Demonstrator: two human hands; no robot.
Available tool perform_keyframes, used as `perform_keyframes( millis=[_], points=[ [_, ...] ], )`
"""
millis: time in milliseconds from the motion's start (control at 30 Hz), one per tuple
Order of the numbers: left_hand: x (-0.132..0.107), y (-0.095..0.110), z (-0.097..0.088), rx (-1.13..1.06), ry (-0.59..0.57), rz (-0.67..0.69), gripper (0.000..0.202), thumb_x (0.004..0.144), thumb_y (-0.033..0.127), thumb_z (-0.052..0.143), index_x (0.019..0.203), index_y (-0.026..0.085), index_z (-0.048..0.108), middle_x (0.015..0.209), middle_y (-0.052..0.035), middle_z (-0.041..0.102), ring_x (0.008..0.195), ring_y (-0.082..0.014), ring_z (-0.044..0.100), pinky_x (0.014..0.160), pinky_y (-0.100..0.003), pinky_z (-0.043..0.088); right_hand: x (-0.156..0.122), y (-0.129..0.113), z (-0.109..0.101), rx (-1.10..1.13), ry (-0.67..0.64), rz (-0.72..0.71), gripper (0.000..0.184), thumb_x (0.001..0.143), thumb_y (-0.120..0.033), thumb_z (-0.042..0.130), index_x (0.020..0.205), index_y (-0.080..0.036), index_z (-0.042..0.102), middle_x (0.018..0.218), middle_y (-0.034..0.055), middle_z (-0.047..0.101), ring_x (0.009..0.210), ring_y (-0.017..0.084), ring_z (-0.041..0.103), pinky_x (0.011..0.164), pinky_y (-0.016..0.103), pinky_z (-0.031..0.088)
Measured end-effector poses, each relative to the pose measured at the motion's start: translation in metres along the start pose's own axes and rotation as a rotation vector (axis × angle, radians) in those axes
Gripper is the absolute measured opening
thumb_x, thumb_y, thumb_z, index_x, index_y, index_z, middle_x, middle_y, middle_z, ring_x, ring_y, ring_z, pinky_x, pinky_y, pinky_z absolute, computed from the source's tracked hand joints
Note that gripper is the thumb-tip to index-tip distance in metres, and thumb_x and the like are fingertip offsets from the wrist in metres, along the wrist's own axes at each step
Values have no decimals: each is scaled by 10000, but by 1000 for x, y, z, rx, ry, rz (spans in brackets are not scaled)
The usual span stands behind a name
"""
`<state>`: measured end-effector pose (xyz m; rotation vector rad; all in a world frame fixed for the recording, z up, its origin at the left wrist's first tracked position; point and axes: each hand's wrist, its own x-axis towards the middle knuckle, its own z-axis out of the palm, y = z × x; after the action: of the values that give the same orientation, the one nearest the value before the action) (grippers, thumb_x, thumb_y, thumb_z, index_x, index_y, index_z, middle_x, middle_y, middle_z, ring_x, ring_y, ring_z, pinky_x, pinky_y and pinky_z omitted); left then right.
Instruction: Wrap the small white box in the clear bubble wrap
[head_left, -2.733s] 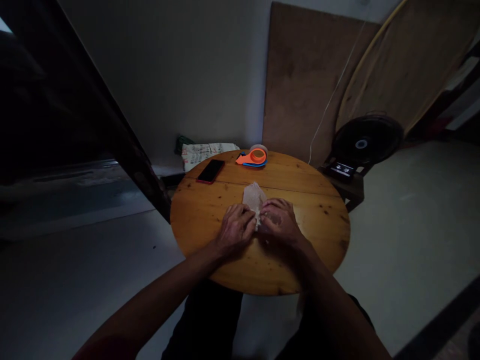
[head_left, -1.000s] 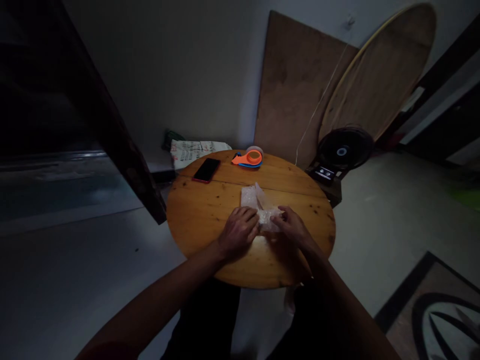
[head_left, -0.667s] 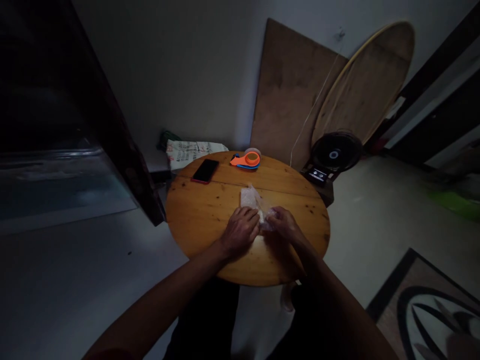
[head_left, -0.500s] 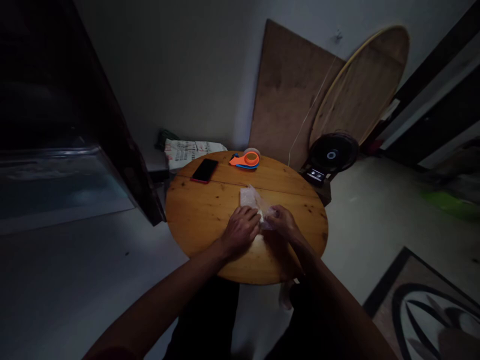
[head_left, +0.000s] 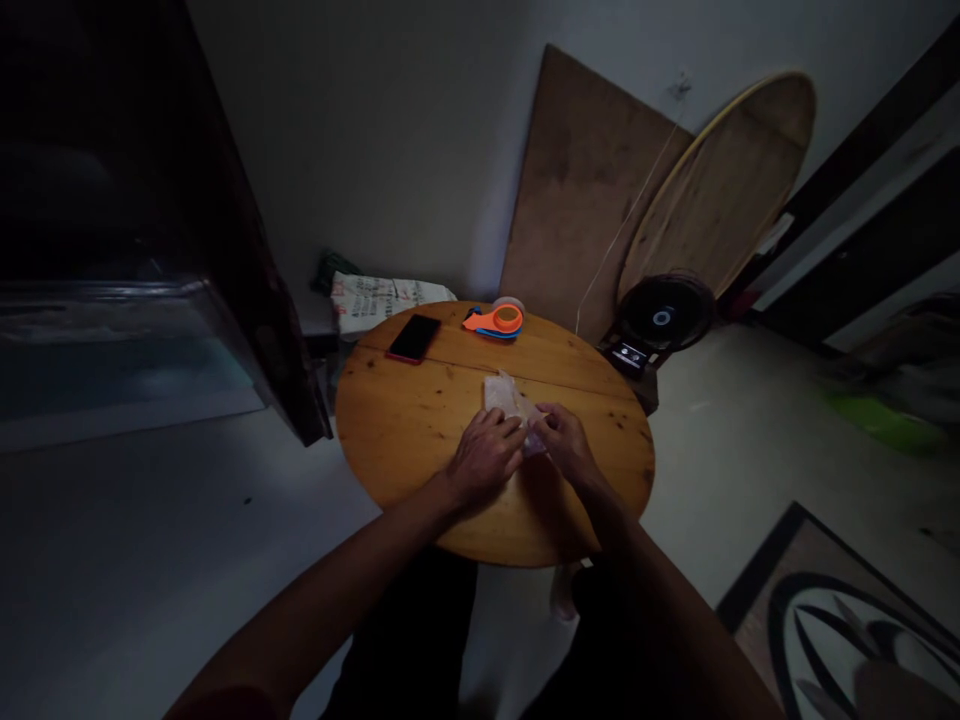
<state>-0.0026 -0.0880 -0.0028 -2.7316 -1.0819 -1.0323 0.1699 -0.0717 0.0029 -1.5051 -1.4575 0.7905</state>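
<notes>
A small bundle of translucent, whitish plastic wrap point(head_left: 501, 393) lies near the middle of the round wooden table point(head_left: 397, 420). Its texture resembles bubble wrap, and what is inside I cannot make out. My left hand point(head_left: 487, 455) presses on the near left side of the bundle, fingers curled over it. On the other side, my right hand point(head_left: 566, 440) pinches the loose right edge of the plastic. The fingertips of both hands are close together and partly cover the wrap.
Farther back on the table are an orange and blue tape dispenser point(head_left: 495, 321) and a phone point(head_left: 414, 338) with a red edge. A round black fan point(head_left: 663, 316) stands beyond the right rim. Wooden boards point(head_left: 592, 180) lean on the wall; a printed white sack point(head_left: 375, 300) lies behind the table.
The right hand has moved slightly toward the left hand, and the raised plastic flap now lies lower over the bundle. The left hand stays pressed on it. The view has shifted a little.
</notes>
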Motion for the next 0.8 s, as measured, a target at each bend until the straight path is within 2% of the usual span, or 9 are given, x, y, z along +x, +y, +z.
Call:
perform_keyframes(
  millis=[133, 267, 433, 567, 667, 800],
  points=[
    [-2, -1, 3, -25, 13, -4, 240, 834, 196, 552, 1067, 210, 612, 1007, -76, 619, 929, -245, 472, 782, -402, 390, 0, -3, 4, -74, 32, -36, 391, 700, -391, 588, 1004, -147, 610, 664, 6, 605, 568, 149, 553, 512, 256, 446],
    [-3, -1, 5, -28, 26, -37, 214, 820, 188, 556, 1021, 204, 627, 1059, -82, 581, 966, -242, 471, 813, -393, 408, -3, -11, 7, -147, 31, -85, 381, 715, -354, 570, 1030, -147, 621, 740, 41, 657, 653, 174, 605, 611, 292, 489],
    [-5, 0, 3, -119, 58, -57, 154, 811, 198, 552, 925, 201, 656, 948, -71, 592, 942, -230, 499, 826, -387, 422, -14, -24, -2, 43, -136, -40, 386, 740, -349, 555, 1070, -156, 605, 795, 41, 685, 654, 164, 601, 617, 286, 488],
    [-6, -5, 4, -288, 141, -127, 204, 769, 136, 528, 922, 190, 651, 893, -56, 641, 899, -210, 550, 830, -373, 439, -17, -26, -8, 156, -203, 9, 415, 684, -280, 566, 1079, -157, 598, 902, 58, 697, 631, 151, 588, 612, 291, 491],
    [-6, -11, 9, -390, 215, -178, 217, 761, 73, 477, 840, 186, 644, 843, -37, 663, 837, -181, 577, 801, -345, 461, -13, -22, -7, 172, -232, 12, 449, 643, -245, 586, 1086, -171, 600, 924, 55, 695, 630, 149, 586, 613, 293, 495],
    [-5, -14, 14, -427, 228, -139, 196, 737, 58, 502, 802, 188, 633, 859, -29, 660, 862, -173, 581, 813, -332, 473, -8, -16, -1, 73, -244, -25, 464, 657, -213, 594, 1120, -180, 597, 926, 47, 686, 728, 162, 618, 656, 284, 507]
  ],
)
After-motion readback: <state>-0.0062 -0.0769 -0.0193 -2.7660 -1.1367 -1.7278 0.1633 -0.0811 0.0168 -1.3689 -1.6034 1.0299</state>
